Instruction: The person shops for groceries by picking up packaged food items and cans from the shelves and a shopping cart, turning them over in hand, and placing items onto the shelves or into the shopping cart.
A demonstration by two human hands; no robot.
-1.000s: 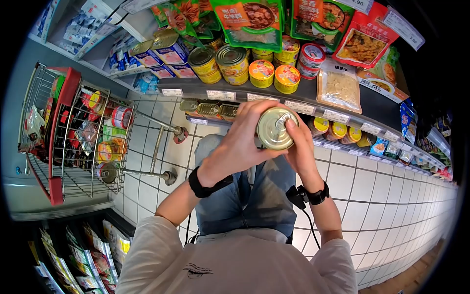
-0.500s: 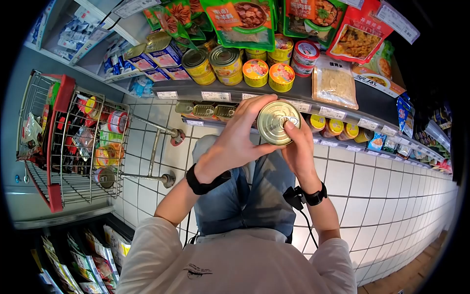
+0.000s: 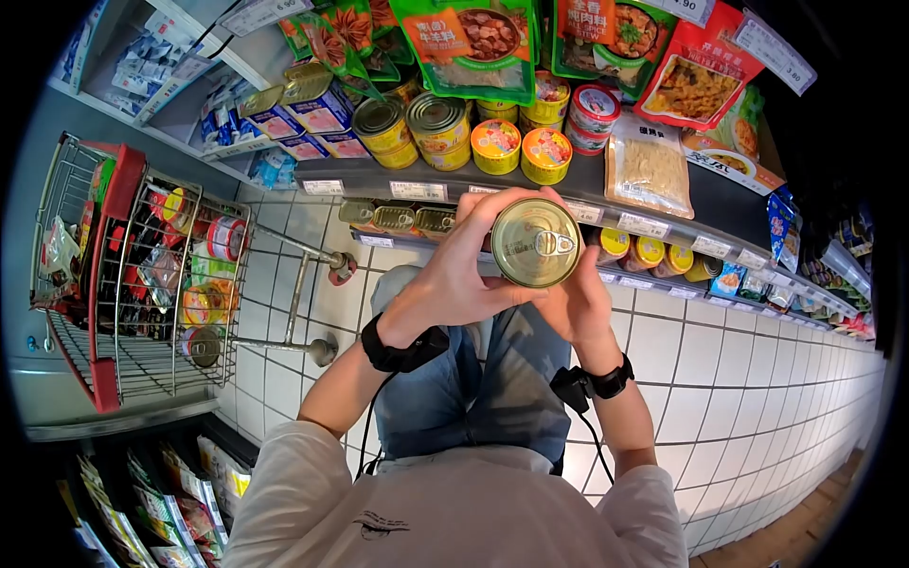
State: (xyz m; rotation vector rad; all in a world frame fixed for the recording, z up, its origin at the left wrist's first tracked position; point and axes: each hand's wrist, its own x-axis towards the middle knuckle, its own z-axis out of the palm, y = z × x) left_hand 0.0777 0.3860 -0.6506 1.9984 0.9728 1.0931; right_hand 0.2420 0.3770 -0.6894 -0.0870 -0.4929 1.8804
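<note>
A round tin can (image 3: 530,260) with a gold ring-pull lid faces up toward me, in front of the shelf edge. Wrapped around its left side is my left hand (image 3: 450,275), with the thumb along the near edge. My right hand (image 3: 579,308) holds the can from the lower right, its fingers partly hidden behind it. The can's side and label are mostly out of sight. Beyond my hands, yellow cans (image 3: 495,147) and a stack of red-and-white cans (image 3: 593,112) stand on the shelf (image 3: 379,182).
A shopping cart (image 3: 118,275) with packaged goods and cans stands at left, its wheels on the tiled floor (image 3: 701,369). Seasoning pouches (image 3: 464,47) hang above the shelf. Flat tins (image 3: 393,218) and yellow-lidded jars (image 3: 647,251) fill a lower shelf.
My right thumb has come off the lid to the can's right side. The can has turned a little and sits slightly lower and closer to me.
</note>
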